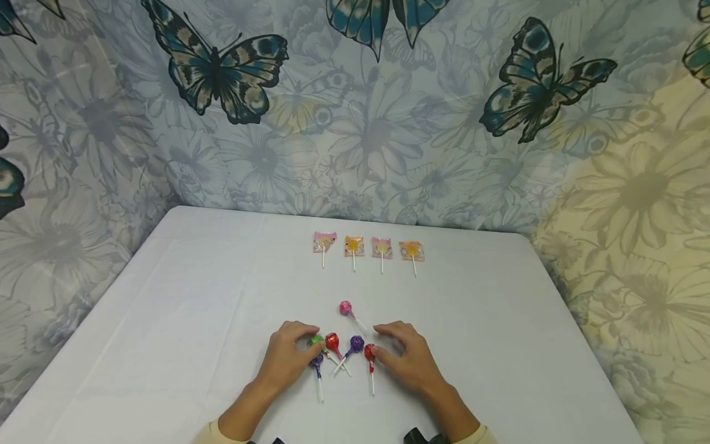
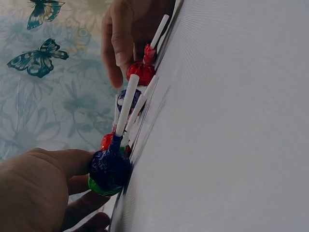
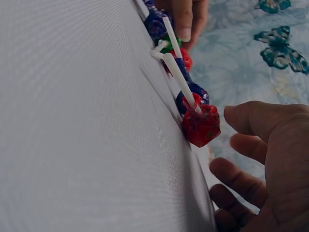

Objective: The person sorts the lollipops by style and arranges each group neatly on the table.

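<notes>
Between the two hands several wrapped lollipops lie on the white table. My left hand (image 1: 286, 354) has its thumb and index finger around the green lollipop (image 1: 317, 339), pinching it. A purple lollipop (image 2: 110, 166) lies against that one, nearer me. Beside them a red lollipop (image 1: 332, 341) and another purple lollipop (image 1: 357, 343) have sticks that cross. My right hand (image 1: 409, 357) is loosely bent beside a second red lollipop (image 3: 202, 125); its thumb stands apart from the candy in the right wrist view. A pink lollipop (image 1: 346, 308) lies farther off.
Toward the back of the white table (image 1: 166, 308) lies a row of flat lollipops in clear wrappers, among them a pink one (image 1: 324, 242) and an orange one (image 1: 412, 250). A butterfly-patterned wall covering (image 1: 377, 135) stands behind and at both sides.
</notes>
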The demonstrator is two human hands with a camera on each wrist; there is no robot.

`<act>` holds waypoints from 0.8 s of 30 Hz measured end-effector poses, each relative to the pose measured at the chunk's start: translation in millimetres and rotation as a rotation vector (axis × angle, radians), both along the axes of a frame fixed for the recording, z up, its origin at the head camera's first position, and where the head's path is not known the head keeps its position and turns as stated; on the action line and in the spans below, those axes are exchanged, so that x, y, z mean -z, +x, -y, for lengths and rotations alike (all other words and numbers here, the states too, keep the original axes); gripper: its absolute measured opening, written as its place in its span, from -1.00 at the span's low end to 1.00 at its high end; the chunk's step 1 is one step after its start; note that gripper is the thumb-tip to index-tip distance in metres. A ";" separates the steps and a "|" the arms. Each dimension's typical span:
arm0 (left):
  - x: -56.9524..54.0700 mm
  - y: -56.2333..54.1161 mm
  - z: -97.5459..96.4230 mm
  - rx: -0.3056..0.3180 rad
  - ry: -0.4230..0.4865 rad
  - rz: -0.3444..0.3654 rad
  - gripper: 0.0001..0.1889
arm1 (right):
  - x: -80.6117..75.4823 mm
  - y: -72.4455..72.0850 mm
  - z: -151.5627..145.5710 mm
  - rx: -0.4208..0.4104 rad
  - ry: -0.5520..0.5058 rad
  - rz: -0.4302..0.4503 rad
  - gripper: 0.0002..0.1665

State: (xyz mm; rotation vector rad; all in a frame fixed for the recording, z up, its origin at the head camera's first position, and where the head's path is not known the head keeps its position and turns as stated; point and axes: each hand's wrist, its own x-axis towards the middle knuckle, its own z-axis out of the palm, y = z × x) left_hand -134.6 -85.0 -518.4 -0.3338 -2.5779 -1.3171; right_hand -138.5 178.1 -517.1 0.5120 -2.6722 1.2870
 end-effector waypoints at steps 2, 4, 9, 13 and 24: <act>-0.1 -0.5 -0.7 -0.016 -0.012 0.011 -0.73 | -0.3 -0.1 -0.2 -0.003 -0.005 -0.008 -0.56; -0.5 -1.0 -1.4 -0.030 -0.023 0.025 -0.73 | -0.6 0.0 -0.2 -0.005 -0.009 -0.016 -0.57; -1.3 -0.4 -2.7 -0.048 -0.020 0.056 -0.74 | -1.1 0.8 0.3 0.000 -0.012 -0.001 -0.57; -1.2 -0.1 -2.2 -0.047 0.050 0.031 -0.74 | -1.1 1.1 0.7 0.000 -0.011 0.016 -0.57; 1.4 -3.9 -0.2 -0.028 0.224 -0.074 -0.72 | -0.6 1.3 1.3 0.014 0.007 0.033 -0.59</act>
